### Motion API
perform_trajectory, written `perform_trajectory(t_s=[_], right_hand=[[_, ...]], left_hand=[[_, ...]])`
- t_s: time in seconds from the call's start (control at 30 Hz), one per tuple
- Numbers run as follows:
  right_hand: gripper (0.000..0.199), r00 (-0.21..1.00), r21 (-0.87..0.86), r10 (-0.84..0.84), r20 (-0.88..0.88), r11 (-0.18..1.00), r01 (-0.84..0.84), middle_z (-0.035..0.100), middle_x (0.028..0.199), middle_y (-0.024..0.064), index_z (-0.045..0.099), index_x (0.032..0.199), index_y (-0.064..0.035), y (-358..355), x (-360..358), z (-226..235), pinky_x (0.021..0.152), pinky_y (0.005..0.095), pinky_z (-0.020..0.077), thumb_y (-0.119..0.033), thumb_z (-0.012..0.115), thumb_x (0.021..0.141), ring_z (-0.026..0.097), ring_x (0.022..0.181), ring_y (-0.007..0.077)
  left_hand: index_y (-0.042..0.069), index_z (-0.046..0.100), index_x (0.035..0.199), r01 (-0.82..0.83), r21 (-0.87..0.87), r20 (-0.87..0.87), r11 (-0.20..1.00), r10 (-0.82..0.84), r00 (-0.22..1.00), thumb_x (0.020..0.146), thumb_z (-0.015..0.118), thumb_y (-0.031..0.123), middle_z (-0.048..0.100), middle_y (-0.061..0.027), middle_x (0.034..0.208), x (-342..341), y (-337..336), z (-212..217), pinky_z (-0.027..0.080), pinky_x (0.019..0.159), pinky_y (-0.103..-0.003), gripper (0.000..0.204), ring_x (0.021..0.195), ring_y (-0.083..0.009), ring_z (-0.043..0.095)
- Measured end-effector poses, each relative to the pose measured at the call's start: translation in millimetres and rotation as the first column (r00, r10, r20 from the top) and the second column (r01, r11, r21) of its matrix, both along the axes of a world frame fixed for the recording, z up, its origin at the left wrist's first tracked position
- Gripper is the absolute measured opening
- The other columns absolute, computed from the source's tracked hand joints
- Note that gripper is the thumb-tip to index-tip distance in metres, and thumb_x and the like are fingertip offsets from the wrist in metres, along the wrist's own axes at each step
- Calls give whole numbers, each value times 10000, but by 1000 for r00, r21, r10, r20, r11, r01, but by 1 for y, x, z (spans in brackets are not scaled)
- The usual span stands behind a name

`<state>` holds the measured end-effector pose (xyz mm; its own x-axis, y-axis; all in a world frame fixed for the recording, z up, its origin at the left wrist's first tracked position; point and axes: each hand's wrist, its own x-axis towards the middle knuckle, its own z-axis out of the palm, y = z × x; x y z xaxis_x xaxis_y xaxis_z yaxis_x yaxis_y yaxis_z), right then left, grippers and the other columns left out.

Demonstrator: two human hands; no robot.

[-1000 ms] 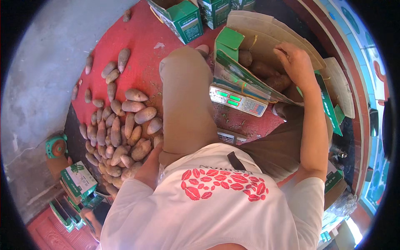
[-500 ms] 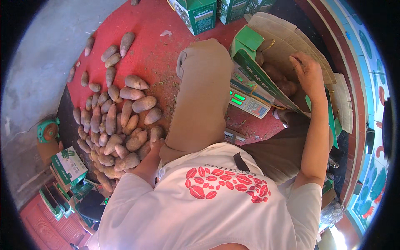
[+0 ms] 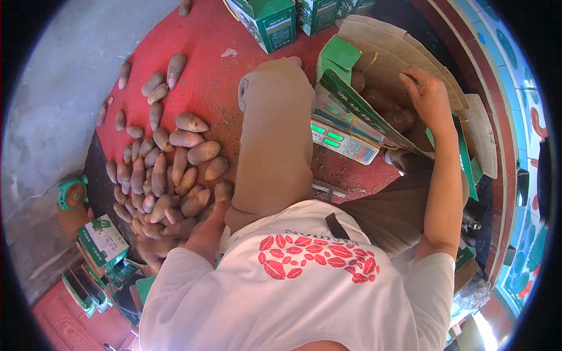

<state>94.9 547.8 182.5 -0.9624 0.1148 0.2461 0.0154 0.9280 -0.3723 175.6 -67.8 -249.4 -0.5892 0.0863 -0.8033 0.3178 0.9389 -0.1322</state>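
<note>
Head view: right hand point(image 3: 430, 93), fingers curled, is lowered into the box point(image 3: 386, 55) on the scale point(image 3: 342, 143) among tubers point(image 3: 401, 120), while left hand point(image 3: 219, 196), fingers hidden, is set on the floor pile point(image 3: 170, 175).

1. green/white boxes point(image 3: 266, 20) standing at the top of the red floor point(image 3: 205, 88), 2 or 3 of em
2. more green cartons point(image 3: 100, 243) stacked bottom-left
3. grey concrete point(image 3: 58, 88) on the left
4. teal round thing point(image 3: 71, 193) w/ orange middle near the cartons

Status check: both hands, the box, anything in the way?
Right hand inside cardboard box, over sweet potatoes. Left hand hidden behind knee, by pile. Scale beside box.
</note>
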Motion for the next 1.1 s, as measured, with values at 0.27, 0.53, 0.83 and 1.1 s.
perform_trajectory(t_s=[0.27,0.53,0.83,1.1], right_hand=[[170,999,-18,31,-41,999,-32,653,905,170,656,937,-30,5,2,1,738,421,493,-177,622,859,620,849,371],[169,999,-6,18,-35,1000,-18,649,912,178,647,938,-17,10,15,9,746,421,489,-161,621,855,618,852,375],[172,1000,-21,5,-28,1000,-5,652,931,185,649,966,-8,9,15,16,745,400,490,-142,608,865,626,859,374],[169,1000,-34,-22,-20,999,21,652,929,195,650,969,-16,8,15,16,739,401,488,-147,607,872,627,861,377]], left_hand=[[71,625,1144,190,17,73,982,-190,979,833,580,280,606,-173,1160,40,20,70,454,949,-397,377,1138,-320,560],[65,621,1145,271,-14,140,963,-266,954,829,588,288,609,-167,1148,22,39,146,453,950,-396,388,1136,-323,559],[44,604,1155,74,40,214,996,-80,974,820,605,304,592,-169,1170,-34,35,211,446,962,-394,424,1148,-323,546],[54,518,1277,-228,285,-166,931,282,945,810,635,315,479,-203,1344,-36,1,201,384,1036,-384,548,1210,-288,511]])
